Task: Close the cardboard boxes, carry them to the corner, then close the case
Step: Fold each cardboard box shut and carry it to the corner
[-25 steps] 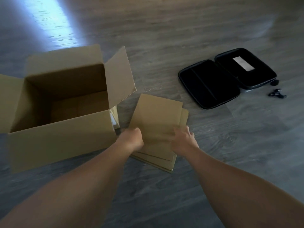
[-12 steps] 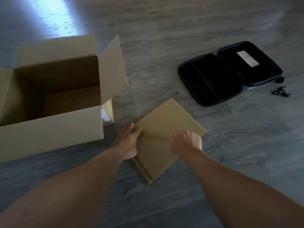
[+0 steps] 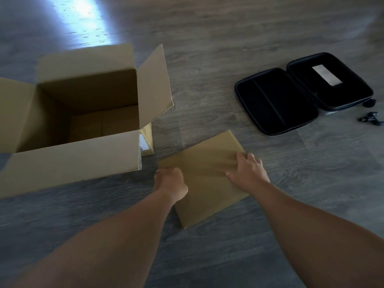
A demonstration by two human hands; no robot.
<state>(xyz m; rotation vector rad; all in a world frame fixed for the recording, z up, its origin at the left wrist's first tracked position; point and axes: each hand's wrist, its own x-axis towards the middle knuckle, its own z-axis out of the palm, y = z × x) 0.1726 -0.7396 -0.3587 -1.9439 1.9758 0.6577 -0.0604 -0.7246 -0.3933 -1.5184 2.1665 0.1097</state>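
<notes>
Grey wood-plank floor (image 3: pixel 207 48), glare patch at its far left; small flat cardboard box (image 3: pixel 204 177) lies closed on it, blurred at the top, its near left corner hidden under the left hand (image 3: pixel 171 182), which curls round that edge, while the right hand (image 3: pixel 247 172) grips its far right edge. Left of the flat box: large open box (image 3: pixel 83 121), flaps up, cut off at frame left, hiding most of a labelled carton (image 3: pixel 146 142). Right of it, well apart: open black case (image 3: pixel 301 94), small dark bits (image 3: pixel 371 119) beyond, indistinct; bare floor between.

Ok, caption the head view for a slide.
Both hands hold a flat box beside an open carton; case lies open.
</notes>
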